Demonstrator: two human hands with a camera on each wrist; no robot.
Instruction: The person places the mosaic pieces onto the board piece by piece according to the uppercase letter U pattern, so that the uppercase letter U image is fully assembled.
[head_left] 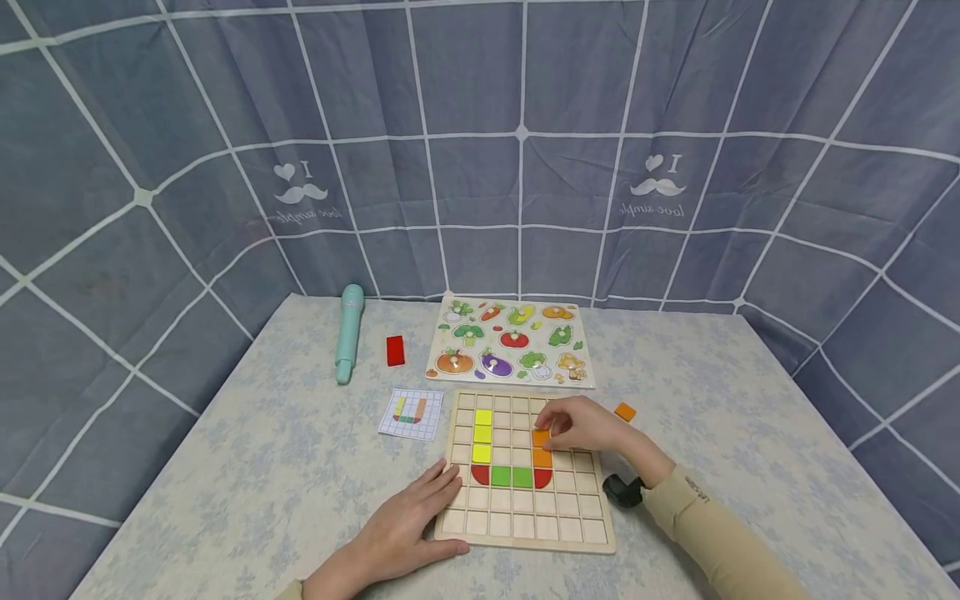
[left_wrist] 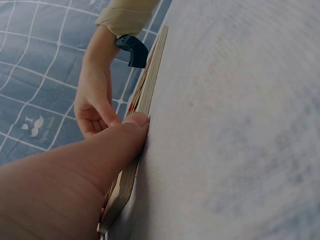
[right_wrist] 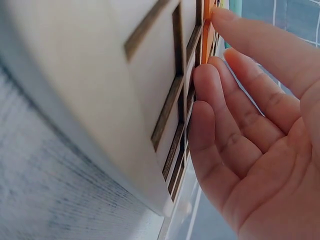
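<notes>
A wooden grid board point(head_left: 525, 531) lies on the table with a U of coloured tiles set in it: yellow tiles point(head_left: 482, 434) on the left, green tiles point(head_left: 512, 477) between red rounded corners point(head_left: 480, 475), orange on the right. My right hand point(head_left: 588, 423) pinches an upper orange tile point(head_left: 537, 436) at the board, just above a lower orange tile point(head_left: 542, 459); in the right wrist view the thumb touches orange point(right_wrist: 206, 40). My left hand point(head_left: 408, 525) rests on the board's left edge, fingers extended, thumb point(left_wrist: 132, 122) along the near side.
A printed pattern card point(head_left: 429, 423) lies left of the board. Behind stand out a vegetable peg puzzle point(head_left: 510, 312), a red tile point(head_left: 395, 351) and a turquoise microphone point(head_left: 348, 333). A loose orange tile point(head_left: 625, 412) lies beyond the right wrist. A grid-patterned curtain point(head_left: 480, 192) surrounds the table.
</notes>
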